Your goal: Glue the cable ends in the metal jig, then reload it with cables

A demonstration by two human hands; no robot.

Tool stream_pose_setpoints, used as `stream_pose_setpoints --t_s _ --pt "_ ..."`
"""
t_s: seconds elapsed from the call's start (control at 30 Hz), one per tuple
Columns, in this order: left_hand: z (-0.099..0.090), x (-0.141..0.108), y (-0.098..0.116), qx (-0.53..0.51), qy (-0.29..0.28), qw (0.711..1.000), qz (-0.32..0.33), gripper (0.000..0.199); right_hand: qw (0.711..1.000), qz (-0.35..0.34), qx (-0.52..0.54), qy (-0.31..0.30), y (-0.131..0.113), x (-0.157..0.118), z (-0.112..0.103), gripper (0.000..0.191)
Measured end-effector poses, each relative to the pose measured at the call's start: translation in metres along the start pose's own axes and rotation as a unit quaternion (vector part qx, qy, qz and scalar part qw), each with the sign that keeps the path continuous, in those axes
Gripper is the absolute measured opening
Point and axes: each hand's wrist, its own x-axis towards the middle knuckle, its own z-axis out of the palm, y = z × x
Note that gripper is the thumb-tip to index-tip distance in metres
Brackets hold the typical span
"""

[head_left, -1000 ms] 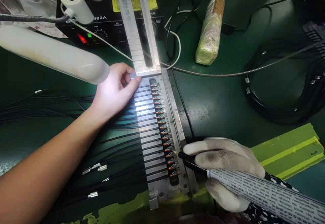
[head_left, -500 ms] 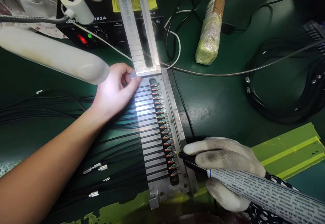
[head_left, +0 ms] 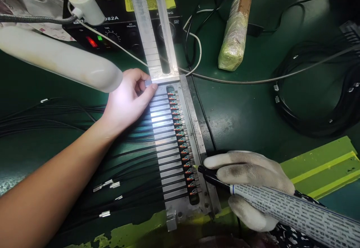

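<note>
A metal fixture (head_left: pixel 168 150) lies on the green surface, with several black cables (head_left: pixel 137 151) laid side by side across it, their small connectors lined up over a dark slot. My bare left hand (head_left: pixel 128 98) pinches the fixture's upper left corner between thumb and fingers. My right hand (head_left: pixel 250 180), in a whitish glove, grips a thick pen-like dispenser (head_left: pixel 281 206) wrapped in printed text. Its black nozzle ends in a thin yellowish tip beside the lower connectors; whether it touches one is hard to tell. The fixture's hinged slotted cover (head_left: pixel 140 27) stands raised at the far end.
A white lamp arm (head_left: pixel 59 60) reaches over my left wrist. Behind stands a black control box (head_left: pixel 120 38) with lit indicators. A plastic-wrapped block (head_left: pixel 234 34) sits at the back, with coiled black cables (head_left: pixel 281 109) at the right and a yellow-green strip (head_left: pixel 323 165) near my right hand.
The view has shifted very slightly. The dispenser tip stays beside the lower connectors, and both hands keep their holds.
</note>
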Motion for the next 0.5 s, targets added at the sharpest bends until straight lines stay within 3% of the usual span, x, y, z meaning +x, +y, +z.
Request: stream_pose_setpoints --t_s 0.5 --pt "0.0018 0.0002 -0.0021 -0.009 0.006 1.0 0.011 0.014 1.0 -0.001 -0.007 -0.028 0.001 -0.0004 -0.004 0.031"
